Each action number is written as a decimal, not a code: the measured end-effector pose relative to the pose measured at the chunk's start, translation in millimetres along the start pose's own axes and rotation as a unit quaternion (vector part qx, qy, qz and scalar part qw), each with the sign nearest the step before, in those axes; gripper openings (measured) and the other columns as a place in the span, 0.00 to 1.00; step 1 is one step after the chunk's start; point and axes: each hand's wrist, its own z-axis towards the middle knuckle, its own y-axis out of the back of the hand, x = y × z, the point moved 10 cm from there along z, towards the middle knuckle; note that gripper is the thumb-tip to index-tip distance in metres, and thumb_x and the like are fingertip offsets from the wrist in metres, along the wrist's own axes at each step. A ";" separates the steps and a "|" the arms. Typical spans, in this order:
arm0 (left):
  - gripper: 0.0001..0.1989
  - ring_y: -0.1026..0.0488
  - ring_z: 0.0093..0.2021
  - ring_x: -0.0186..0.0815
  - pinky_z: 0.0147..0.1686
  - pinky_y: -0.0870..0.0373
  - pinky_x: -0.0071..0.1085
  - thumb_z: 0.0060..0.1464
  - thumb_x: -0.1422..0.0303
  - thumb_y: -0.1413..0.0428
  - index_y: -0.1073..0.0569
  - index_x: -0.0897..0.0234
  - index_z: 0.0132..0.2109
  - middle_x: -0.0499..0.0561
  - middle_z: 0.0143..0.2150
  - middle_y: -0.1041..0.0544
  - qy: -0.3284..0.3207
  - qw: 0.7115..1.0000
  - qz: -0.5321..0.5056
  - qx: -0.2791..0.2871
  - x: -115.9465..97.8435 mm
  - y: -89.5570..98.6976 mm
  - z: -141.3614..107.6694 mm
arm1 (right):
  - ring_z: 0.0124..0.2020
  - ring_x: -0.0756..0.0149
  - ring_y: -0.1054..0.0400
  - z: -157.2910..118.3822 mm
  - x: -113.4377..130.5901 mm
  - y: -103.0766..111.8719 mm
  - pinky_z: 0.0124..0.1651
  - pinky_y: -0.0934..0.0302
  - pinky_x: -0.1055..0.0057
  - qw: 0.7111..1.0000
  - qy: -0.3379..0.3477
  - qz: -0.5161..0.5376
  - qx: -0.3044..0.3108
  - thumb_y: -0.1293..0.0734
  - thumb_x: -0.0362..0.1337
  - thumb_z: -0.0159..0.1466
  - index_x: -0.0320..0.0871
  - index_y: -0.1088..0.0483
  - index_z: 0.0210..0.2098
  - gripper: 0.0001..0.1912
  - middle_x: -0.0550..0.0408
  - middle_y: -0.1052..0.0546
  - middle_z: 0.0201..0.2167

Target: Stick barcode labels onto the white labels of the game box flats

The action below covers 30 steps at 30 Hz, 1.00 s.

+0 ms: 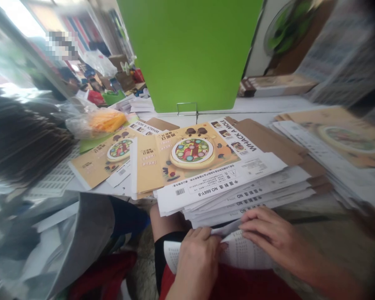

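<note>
A white sheet printed with rows of small text lies curled over my lap. My left hand is closed on it, fingers wrapped over its upper edge. Closer to the right end, my right hand pinches the sheet's edge between thumb and fingers; the exact fingertip contact is partly hidden. Just beyond both hands is a stack of flat printed cartons, marked "WHACK A MOLE", with white flaps hanging over the table's front edge.
More flat cartons lie left and right. A green panel stands behind. A plastic bag with yellow contents sits back left, near stacked cardboard. An open grey sack holds paper scraps at lower left.
</note>
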 end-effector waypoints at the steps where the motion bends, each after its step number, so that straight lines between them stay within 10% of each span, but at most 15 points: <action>1: 0.08 0.33 0.27 0.37 0.28 0.41 0.34 0.57 0.73 0.44 0.27 0.61 0.30 0.48 0.28 0.29 0.001 1.000 0.001 0.001 0.1 0.1 0.3 | 0.43 0.65 0.32 -0.3 0.8 -0.9 0.45 0.36 0.67 1.000 0.001 -0.002 0.001 0.37 0.33 0.67 0.46 0.30 0.38 0.04 0.54 0.28 0.39; 12: 0.08 0.32 0.28 0.36 0.27 0.39 0.33 0.54 0.74 0.40 0.29 0.63 0.27 0.47 0.28 0.28 -0.030 0.999 0.034 0.009 -2.8 -8.3 1.0 | 0.45 0.64 0.34 9.1 -17.7 7.0 0.48 0.40 0.70 0.990 -0.114 0.088 -0.012 0.43 0.38 0.70 0.46 0.37 0.34 0.08 0.54 0.30 0.41; 18: 0.11 0.33 0.32 0.32 0.58 0.40 0.43 0.56 0.77 0.43 0.30 0.64 0.27 0.43 0.29 0.28 -0.170 0.984 0.056 0.006 -34.1 -19.9 3.3 | 0.47 0.63 0.36 54.7 -32.6 13.6 0.53 0.41 0.65 0.986 -0.121 0.110 0.001 0.40 0.42 0.68 0.46 0.34 0.33 0.10 0.53 0.31 0.43; 30: 0.13 0.34 0.29 0.32 0.65 0.53 0.57 0.58 0.76 0.45 0.28 0.62 0.25 0.43 0.24 0.32 -0.160 0.980 0.116 0.000 -22.4 -16.6 14.9 | 0.46 0.63 0.36 123.3 -21.1 -34.4 0.53 0.42 0.62 0.986 -0.077 0.117 0.097 0.39 0.36 0.66 0.43 0.34 0.29 0.09 0.53 0.32 0.40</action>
